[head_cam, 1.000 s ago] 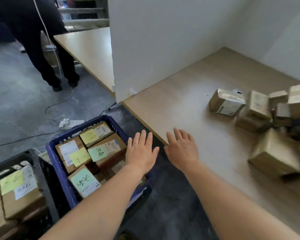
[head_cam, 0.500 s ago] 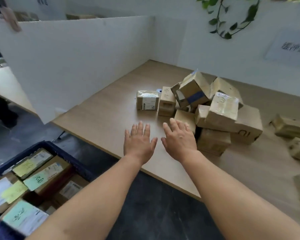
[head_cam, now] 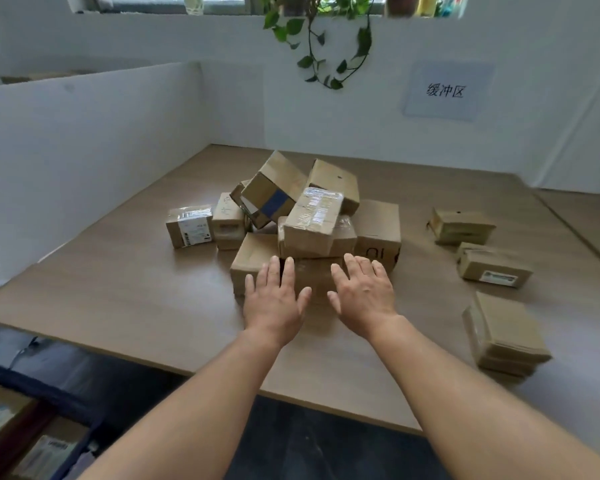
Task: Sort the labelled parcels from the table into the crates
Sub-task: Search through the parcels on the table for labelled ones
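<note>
A heap of several brown cardboard parcels [head_cam: 312, 223] lies in the middle of the wooden table [head_cam: 118, 289]. Both arms reach over the table's front edge towards it. My left hand [head_cam: 274, 299] hovers palm down with straight fingers, its fingertips over the nearest low parcel [head_cam: 253, 252]. My right hand [head_cam: 362, 294] is spread the same way just to its right, in front of the parcel marked "01" [head_cam: 378, 233]. Neither hand holds anything. The blue crate [head_cam: 59, 382] with labelled parcels shows only at the bottom left corner.
A small parcel with a white label [head_cam: 189, 226] lies left of the heap. More parcels lie apart on the right [head_cam: 461, 226] [head_cam: 494, 268] [head_cam: 506, 332]. White partition walls close the table at left and back, with a sign [head_cam: 445, 90] and a hanging plant [head_cam: 323, 39].
My view has swung from the blue crate on the floor up and right to the table. Both empty hands have moved forward from above the crate's edge to the heap of parcels.
</note>
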A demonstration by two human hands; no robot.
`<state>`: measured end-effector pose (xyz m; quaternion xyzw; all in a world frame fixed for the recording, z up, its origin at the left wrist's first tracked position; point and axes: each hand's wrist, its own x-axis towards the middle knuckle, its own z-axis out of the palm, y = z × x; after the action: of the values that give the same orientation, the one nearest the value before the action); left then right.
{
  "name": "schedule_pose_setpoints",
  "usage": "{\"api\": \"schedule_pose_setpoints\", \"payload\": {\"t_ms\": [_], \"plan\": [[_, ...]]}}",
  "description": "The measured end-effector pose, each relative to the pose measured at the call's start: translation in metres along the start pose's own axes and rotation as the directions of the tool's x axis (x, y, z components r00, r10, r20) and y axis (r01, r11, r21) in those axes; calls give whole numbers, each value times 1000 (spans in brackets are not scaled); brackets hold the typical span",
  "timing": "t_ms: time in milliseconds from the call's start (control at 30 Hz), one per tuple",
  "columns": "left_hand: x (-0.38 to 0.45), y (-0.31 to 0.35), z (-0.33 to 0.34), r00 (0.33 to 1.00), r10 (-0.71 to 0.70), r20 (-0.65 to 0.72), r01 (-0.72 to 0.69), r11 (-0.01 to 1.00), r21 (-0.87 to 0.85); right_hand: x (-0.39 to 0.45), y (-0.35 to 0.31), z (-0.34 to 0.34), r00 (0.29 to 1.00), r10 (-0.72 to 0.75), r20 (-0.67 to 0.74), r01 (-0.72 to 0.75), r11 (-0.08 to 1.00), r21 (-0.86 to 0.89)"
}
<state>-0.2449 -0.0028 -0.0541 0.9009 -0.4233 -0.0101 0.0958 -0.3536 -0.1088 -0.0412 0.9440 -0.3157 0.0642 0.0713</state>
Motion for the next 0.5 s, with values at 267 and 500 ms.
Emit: {"api": "schedule_pose_setpoints", "payload": {"t_ms": [267,500], "plan": [[20,11,0,999,-36,12,37,997,-62,5,24,9,999,39,15,-40,997,63],[80,3,-15,997,-54,-48,38,960,-278,53,17,-2,980,194,53,-200,961,190]]}}
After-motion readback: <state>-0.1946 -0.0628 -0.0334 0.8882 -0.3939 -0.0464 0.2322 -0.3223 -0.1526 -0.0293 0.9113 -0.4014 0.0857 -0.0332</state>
